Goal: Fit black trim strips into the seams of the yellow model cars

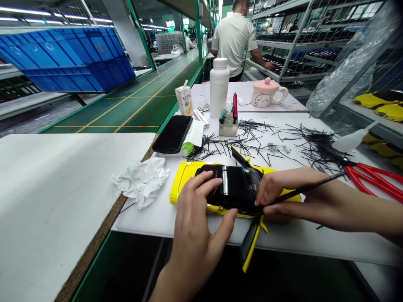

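A yellow model car point(186, 173) with a black roof lies across the white work board, both its doors swung out. My left hand point(197, 218) rests with spread fingers on the car's near side, holding nothing. At the front edge of the near door opening, my right hand point(283, 191) pinches a thin black strip point(302, 191). The strip's long end runs back over my right wrist, while its other end is hidden at my fingertips. Below them the near door point(250, 243) juts toward me.
Loose black strips point(220, 147) litter the board behind the car. Red-handled pliers point(374, 178) lie right, crumpled white paper point(143, 180) left. A phone point(173, 134), white bottle point(219, 88) and pink-lidded mug point(267, 93) stand farther back. Beyond, a person point(234, 40) reaches toward shelving.
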Demonstrator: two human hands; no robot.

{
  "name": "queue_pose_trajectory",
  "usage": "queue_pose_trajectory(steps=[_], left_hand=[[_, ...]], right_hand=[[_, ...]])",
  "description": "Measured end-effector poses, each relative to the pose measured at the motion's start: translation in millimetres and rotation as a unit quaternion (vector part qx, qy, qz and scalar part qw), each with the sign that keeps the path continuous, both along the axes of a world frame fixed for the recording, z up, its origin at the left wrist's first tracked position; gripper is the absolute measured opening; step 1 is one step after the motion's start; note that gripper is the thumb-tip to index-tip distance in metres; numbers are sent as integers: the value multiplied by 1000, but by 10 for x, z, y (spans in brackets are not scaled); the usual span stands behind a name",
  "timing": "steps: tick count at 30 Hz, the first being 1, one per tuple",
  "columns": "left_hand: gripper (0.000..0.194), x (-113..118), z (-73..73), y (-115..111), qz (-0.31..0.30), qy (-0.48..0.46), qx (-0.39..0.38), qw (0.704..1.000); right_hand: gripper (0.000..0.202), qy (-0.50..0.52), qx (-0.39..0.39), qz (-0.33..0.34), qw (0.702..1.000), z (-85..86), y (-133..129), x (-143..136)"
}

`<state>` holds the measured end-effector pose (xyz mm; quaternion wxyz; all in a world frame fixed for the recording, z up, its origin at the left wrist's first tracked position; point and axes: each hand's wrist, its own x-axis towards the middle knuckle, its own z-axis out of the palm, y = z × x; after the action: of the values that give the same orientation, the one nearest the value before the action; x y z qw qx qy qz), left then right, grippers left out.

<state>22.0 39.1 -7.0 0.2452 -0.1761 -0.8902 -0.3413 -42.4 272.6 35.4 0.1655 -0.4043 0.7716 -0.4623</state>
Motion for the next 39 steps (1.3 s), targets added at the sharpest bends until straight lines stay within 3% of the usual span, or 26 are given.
queue_pose_trajectory(steps=[5, 11, 39], left_hand=[[42, -41, -33, 65, 27, 27, -35, 999], [43, -32, -14, 25, 14, 14, -54, 998], [41, -42, -95, 55, 21, 49, -52, 997]], right_hand=[[5, 125, -18, 34, 991, -146, -38, 65], [7, 174, -12, 30, 984, -220, -37, 96], [11, 216, 31, -26, 976, -217, -48, 175]])
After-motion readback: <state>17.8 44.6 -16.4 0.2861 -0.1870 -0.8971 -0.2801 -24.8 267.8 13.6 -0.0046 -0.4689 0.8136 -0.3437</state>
